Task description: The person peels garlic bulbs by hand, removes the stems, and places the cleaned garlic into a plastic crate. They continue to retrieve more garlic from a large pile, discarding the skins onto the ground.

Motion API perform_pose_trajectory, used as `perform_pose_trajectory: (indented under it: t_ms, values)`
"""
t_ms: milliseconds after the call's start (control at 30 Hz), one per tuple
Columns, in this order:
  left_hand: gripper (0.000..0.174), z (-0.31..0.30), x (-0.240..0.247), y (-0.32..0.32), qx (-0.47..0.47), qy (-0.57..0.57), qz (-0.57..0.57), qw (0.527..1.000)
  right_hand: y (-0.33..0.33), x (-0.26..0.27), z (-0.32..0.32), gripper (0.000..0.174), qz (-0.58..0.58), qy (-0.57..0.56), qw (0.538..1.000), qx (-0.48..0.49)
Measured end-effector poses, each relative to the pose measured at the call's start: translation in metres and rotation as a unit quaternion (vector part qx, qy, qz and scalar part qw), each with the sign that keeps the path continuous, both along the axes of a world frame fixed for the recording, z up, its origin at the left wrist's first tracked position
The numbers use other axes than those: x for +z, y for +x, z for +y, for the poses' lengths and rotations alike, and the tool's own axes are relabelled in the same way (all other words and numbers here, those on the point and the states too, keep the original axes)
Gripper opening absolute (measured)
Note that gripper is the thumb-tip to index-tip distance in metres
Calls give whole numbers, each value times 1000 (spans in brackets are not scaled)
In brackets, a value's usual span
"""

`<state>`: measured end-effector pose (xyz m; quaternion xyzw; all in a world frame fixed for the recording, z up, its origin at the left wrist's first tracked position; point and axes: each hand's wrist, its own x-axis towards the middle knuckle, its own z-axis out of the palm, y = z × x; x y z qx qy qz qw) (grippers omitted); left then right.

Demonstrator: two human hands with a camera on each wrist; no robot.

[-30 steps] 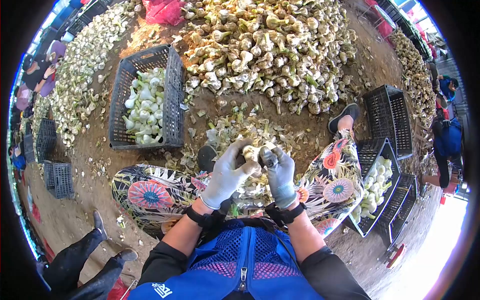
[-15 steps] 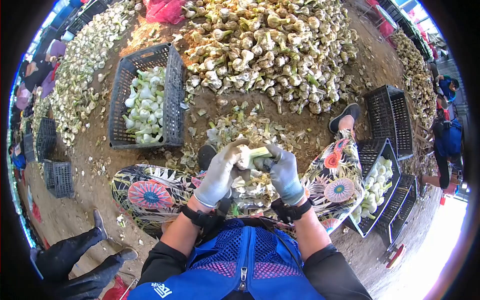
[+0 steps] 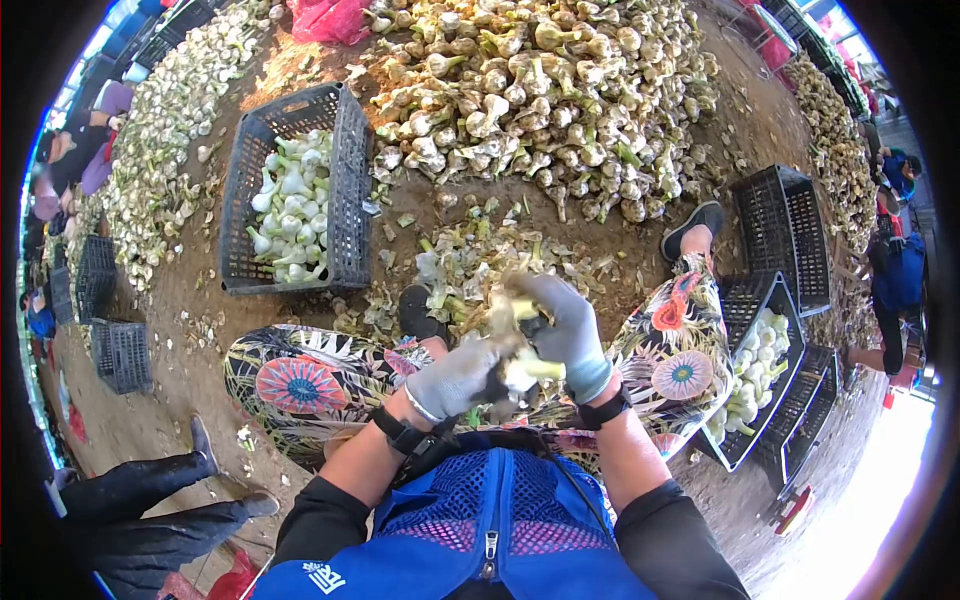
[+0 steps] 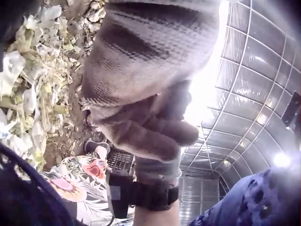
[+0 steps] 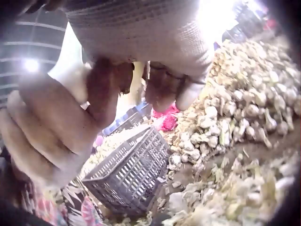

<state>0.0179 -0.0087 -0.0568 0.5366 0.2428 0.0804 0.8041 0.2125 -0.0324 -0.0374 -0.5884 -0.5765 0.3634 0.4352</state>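
My gloved left hand (image 3: 453, 381) grips a garlic bulb (image 3: 527, 372), whose pale stalk points to the right over my lap. Just above it, my gloved right hand (image 3: 572, 335) pinches a loose strip of garlic skin (image 3: 520, 309), blurred by motion. In the right wrist view a pale strip (image 5: 136, 80) shows between the fingers of the right glove. The left wrist view shows the back of a glove (image 4: 141, 61) and curled fingers, with the bulb hidden. Below the hands, shed garlic skins (image 3: 480, 262) litter the ground.
A big heap of unpeeled garlic (image 3: 560, 100) lies ahead. To the left front stands a black crate (image 3: 350, 200) of cleaned bulbs; another crate (image 3: 742, 455) with bulbs is by the right knee, near stacked crates (image 3: 785, 235). A person's legs (image 3: 150, 520) are at lower left.
The bulb has turned and come lower, closer to my lap. My right hand has moved off its stalk and lifted slightly, pulling skin away; the left hand has shifted down.
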Motion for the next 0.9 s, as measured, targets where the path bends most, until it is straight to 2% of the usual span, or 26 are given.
perform_pose_trajectory:
  t_ms: [33,67,100,133,167,200,267,300,333,367,400,433,467,533,567,600,633,667,700,733,800,833,867,900]
  values:
    - [41,1,3,2,60,-225,-45,971,2,-6,-4,56,3,-49,998,-45]
    - [42,4,9,6,119,-437,-88,887,7,-7,-9,60,69,-115,987,-90]
    - [46,5,8,8,172,-410,-26,895,18,-20,-18,63,45,-126,985,-107]
    - [46,1,-9,3,200,-386,-68,898,25,-32,-28,67,22,-136,983,-124]
    - [44,3,-18,2,209,-383,-86,896,21,-15,-32,70,150,-176,968,-99]
    - [42,6,-16,5,215,-381,-103,893,16,-3,-34,63,143,-132,980,-45]
    - [40,6,8,19,239,-381,-92,888,5,-24,-37,54,21,-10,1000,0]
    - [38,7,19,24,268,-380,-80,882,-2,-18,-36,43,76,-33,996,-32]
    - [38,6,16,24,267,-377,-79,884,-4,-16,-37,43,77,-30,996,-33]
    - [36,6,11,23,309,-283,-48,907,-6,-14,-38,39,214,-103,969,-72]
    - [34,5,7,21,350,-186,-16,918,-7,-14,-37,35,345,-175,916,-107]
    - [31,2,6,14,376,-196,-3,906,-7,-21,-37,26,361,-117,918,-118]
    - [31,3,14,8,376,-195,-4,906,-4,-21,-36,26,361,-117,918,-117]
    - [32,5,38,-3,216,-54,102,970,4,-22,-34,24,305,-120,921,-211]
    - [33,5,44,-6,131,-14,91,987,5,-16,-32,23,365,-101,892,-247]
    - [33,4,36,-11,134,-13,92,987,13,-21,-35,25,369,-88,895,-236]
    - [39,-1,21,-18,84,231,137,960,14,-19,-38,25,358,-83,903,-221]
    - [45,-4,12,-20,26,459,172,871,14,-10,-38,26,346,-76,911,-209]
    - [61,-6,4,-17,81,445,209,867,14,-8,-39,28,223,-45,954,-195]
    - [61,-4,-4,-13,80,445,207,867,12,-5,-38,31,95,-13,979,-179]
    - [56,9,-9,-1,181,324,153,916,2,14,-31,34,-9,15,993,-120]
    - [32,17,38,17,239,139,170,946,-5,15,-31,33,-47,28,994,-97]
    - [32,19,38,19,242,139,170,945,-10,16,-30,32,-84,41,993,-72]
    - [32,21,37,20,222,91,160,958,-11,13,-28,31,-138,85,986,-38]
